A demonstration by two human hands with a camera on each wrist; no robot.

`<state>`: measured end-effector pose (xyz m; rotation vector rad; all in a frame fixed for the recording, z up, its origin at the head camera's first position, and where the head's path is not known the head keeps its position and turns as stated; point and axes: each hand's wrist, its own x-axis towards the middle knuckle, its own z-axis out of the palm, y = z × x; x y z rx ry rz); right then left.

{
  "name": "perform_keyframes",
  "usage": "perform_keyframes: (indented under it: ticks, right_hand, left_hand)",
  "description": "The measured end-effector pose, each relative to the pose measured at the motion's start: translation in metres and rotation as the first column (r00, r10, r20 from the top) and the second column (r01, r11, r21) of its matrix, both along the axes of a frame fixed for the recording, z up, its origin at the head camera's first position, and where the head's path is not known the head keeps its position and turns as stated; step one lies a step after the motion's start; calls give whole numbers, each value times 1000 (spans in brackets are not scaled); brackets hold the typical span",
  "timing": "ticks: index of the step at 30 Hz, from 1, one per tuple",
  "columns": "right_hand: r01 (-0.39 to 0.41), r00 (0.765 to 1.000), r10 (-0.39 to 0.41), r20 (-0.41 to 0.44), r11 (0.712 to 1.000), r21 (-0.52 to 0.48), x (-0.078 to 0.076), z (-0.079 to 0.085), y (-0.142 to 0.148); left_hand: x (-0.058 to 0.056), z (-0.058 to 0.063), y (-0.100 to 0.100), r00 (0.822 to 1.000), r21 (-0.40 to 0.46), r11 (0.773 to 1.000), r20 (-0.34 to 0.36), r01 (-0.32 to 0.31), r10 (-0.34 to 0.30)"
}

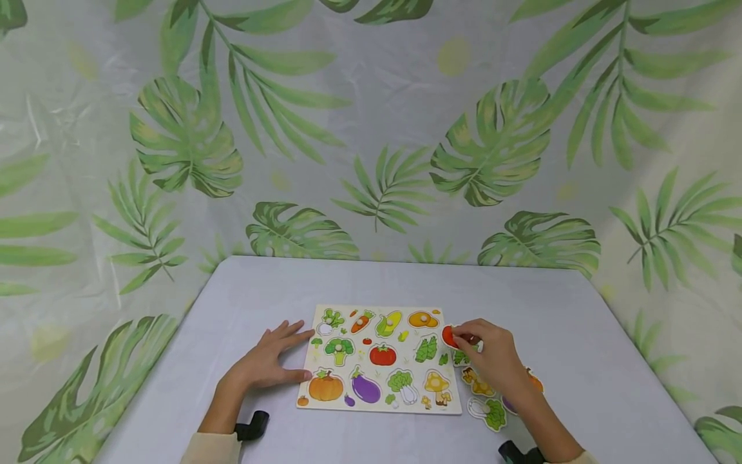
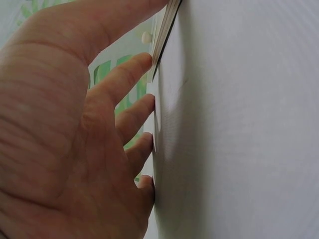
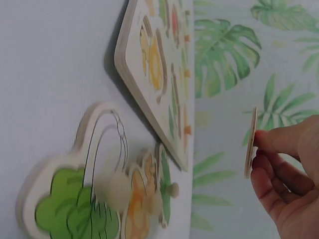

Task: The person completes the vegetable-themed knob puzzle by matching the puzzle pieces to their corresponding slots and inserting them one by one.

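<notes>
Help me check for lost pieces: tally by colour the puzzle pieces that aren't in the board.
Red: 1, the red piece in the right hand
Green: 2, the leafy piece and the green piece
Yellow or orange: 2, the mushroom piece and the orange piece
Purple: 1, the purple piece
Total: 6 in view

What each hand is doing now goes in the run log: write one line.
left hand: touching left edge of puzzle board | right hand: pinching red piece, raised | right of board: mushroom piece, leafy-green piece
</notes>
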<state>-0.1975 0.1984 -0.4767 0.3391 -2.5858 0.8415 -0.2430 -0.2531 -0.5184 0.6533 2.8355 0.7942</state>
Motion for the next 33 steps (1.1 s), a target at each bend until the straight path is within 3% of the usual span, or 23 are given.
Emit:
perform_keyframes:
  ticks: [12, 33]
  right_hand:
    - [-60, 996, 65, 57, 994, -87, -8, -9, -26]
    - [-144, 978, 163, 133, 979, -141, -20, -23, -72]
  left_hand:
    - [-1, -1, 0, 1000, -7, 1000, 4, 4, -4]
    - [-1, -2, 0, 1000, -4, 1000, 6, -2, 2]
